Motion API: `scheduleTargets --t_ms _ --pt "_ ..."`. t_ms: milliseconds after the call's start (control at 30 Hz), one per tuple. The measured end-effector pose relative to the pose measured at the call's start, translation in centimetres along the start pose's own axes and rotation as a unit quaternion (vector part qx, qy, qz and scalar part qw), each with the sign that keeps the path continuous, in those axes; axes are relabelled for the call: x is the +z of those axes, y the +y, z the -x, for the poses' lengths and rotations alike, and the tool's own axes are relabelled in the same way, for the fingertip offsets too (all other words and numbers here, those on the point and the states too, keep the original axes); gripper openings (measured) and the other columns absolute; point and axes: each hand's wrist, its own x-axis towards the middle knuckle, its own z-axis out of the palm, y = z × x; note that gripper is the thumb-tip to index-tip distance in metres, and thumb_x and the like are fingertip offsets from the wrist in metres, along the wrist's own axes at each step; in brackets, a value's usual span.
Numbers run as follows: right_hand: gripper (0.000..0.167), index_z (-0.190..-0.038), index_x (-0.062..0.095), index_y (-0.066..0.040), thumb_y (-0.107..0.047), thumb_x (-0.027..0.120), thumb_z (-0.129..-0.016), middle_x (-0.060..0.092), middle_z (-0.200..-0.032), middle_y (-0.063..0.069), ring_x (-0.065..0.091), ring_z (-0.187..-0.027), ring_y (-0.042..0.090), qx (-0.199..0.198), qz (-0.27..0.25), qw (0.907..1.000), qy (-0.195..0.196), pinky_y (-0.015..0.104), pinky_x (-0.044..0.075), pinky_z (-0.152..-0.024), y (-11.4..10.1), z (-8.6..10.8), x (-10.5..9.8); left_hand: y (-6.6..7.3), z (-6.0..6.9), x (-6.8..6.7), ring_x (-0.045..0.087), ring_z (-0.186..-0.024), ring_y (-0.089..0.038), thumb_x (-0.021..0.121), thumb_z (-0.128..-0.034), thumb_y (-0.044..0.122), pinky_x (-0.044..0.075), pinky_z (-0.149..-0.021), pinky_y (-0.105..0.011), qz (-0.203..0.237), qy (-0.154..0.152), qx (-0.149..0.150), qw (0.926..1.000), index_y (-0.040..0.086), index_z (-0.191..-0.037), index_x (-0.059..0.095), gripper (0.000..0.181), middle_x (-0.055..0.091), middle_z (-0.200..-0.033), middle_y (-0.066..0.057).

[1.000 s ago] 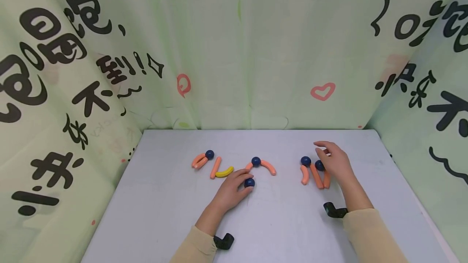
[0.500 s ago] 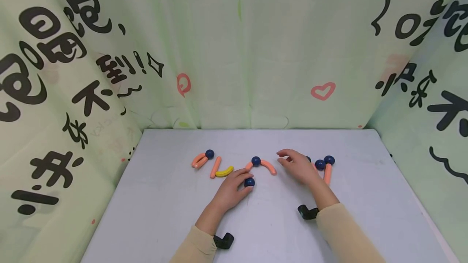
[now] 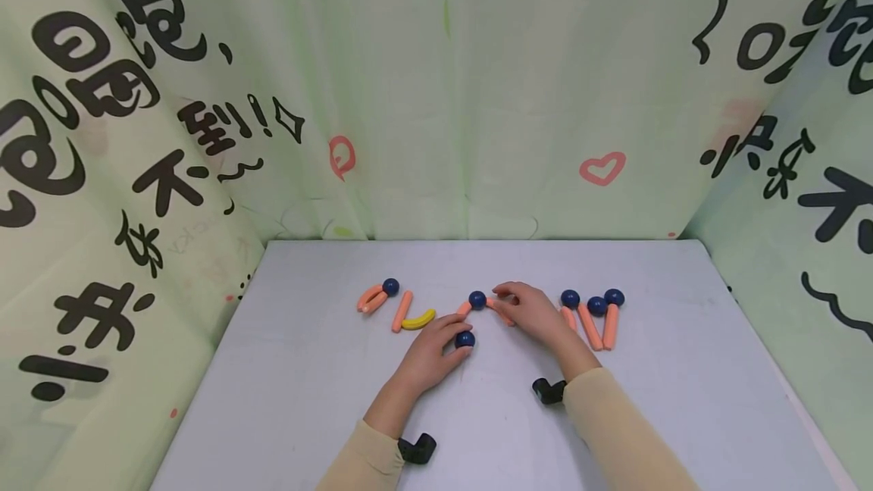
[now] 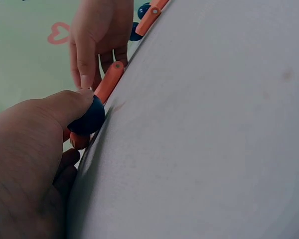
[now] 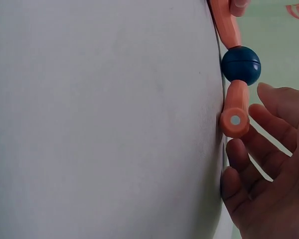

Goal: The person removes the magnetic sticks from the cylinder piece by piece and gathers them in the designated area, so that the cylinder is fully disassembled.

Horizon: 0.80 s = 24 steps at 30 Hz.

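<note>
My left hand [image 3: 433, 354] lies at the middle of the table, thumb and fingers around a dark blue magnetic ball [image 3: 464, 339]. In the left wrist view the thumb presses on that ball [image 4: 89, 117]. Just beyond, another blue ball [image 3: 477, 300] joins two orange magnetic rods; the curved right rod [image 5: 235, 102] shows a metal dot at its end. Beside this rod is my right hand [image 3: 535, 317], its fingers loosely bent. The right wrist view shows a gap between its thumb [image 5: 276, 94] and the rod; fingertips behind the rod are partly hidden.
Blue balls and orange rods form a zigzag [image 3: 593, 324] on the right. At left lie a ball with two curved orange rods [image 3: 371, 298], a straight orange rod [image 3: 402, 311] and a yellow curved rod [image 3: 419, 320]. A printed curtain [image 3: 409, 97] stands behind the table.
My right hand has moved left from the zigzag on the right to the curved orange rod at the middle. The left hand has stayed at its ball.
</note>
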Motion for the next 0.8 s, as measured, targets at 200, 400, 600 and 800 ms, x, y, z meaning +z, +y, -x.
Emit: scheduleTargets --t_ms 200,400,600,800 --pt "0.037 -0.128 0.064 -0.016 -0.035 0.062 -0.097 0.064 -0.114 0.006 0.059 -0.066 0.013 -0.021 -0.002 0.9997 -0.008 0.031 0.048 -0.065 -0.4 -0.8 0.5 0.0 0.0 0.0 0.044 -0.14 -0.016 0.063 -0.0956 0.041 0.039 -0.114 -0.042 -0.004 0.004 0.008 0.9999 0.031 -0.136 0.058 0.042 0.047 -0.15 0.009" --pt "0.029 -0.12 0.069 -0.019 -0.031 0.067 -0.094 0.061 -0.097 0.003 0.053 -0.07 0.013 -0.048 0.041 0.998 0.004 0.028 0.043 -0.064 -0.3 -1.4 0.8 0.1 0.0 -0.1 0.043 -0.14 -0.015 0.063 -0.0959 0.042 0.039 -0.114 -0.042 -0.004 0.004 0.007 1.0 0.032 -0.136 0.057 0.042 0.047 -0.15 0.01" --pt "0.028 -0.118 0.07 -0.019 -0.034 0.067 -0.094 0.059 -0.09 0.001 0.053 -0.074 0.014 -0.046 0.067 0.9966 0.012 0.028 0.042 -0.066 -0.3 -1.5 1.0 0.1 0.0 -0.1 0.043 -0.14 -0.016 0.063 -0.0958 0.042 0.039 -0.114 -0.043 -0.002 0.004 0.008 1.0 0.032 -0.137 0.057 0.042 0.047 -0.15 0.009" --pt "0.026 -0.117 0.071 -0.019 -0.031 0.067 -0.095 0.058 -0.088 0.002 0.052 -0.073 0.015 -0.047 0.078 0.9956 0.023 0.028 0.041 -0.065 -0.2 -1.6 1.1 0.0 0.0 0.0 0.043 -0.14 -0.015 0.063 -0.0959 0.042 0.039 -0.114 -0.042 -0.005 0.005 0.01 0.9999 0.032 -0.137 0.057 0.042 0.047 -0.15 0.009"
